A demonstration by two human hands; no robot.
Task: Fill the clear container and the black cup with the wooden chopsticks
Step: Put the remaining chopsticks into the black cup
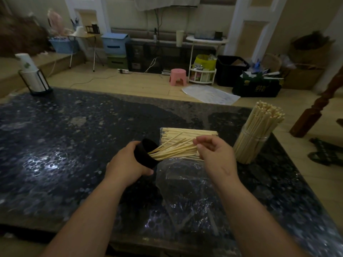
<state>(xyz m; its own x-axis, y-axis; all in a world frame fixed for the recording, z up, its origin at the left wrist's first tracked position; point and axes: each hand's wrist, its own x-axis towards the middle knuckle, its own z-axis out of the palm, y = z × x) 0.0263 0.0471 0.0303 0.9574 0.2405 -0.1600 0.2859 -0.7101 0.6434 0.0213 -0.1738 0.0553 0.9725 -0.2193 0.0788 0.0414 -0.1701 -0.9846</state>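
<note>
Our left hand (127, 164) grips the round black cup (143, 154), tipped on its side so the thin wooden chopsticks (176, 150) can slide in. Our right hand (215, 154) is bent at the sticks' far ends, likely to push them, but we cannot tell if it pinches any. The tall clear container (250, 143) stands well off to the right, already packed full.

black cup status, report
Left hand grips black cup, tilted. Right hand at chopsticks poking from it, grip unclear. Clear container packed full. Nothing in the way.
</note>
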